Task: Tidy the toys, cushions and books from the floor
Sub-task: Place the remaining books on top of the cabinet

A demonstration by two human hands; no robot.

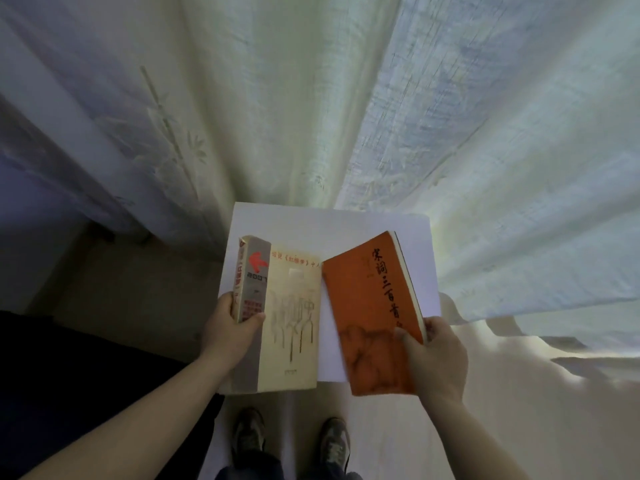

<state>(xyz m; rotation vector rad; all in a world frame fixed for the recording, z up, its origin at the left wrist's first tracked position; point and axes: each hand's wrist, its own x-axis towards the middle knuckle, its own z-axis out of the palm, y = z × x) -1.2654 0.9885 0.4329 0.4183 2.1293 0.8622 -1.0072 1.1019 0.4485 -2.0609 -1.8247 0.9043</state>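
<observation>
Dim, soft daylight glows through the curtains (311,98); wide-angle bending warps blurred edges.

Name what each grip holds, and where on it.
The left grip holds the cream book by its grey spine, thumb across it. The right grip holds the orange book at its lower right edge, thumb on the cover.
</observation>
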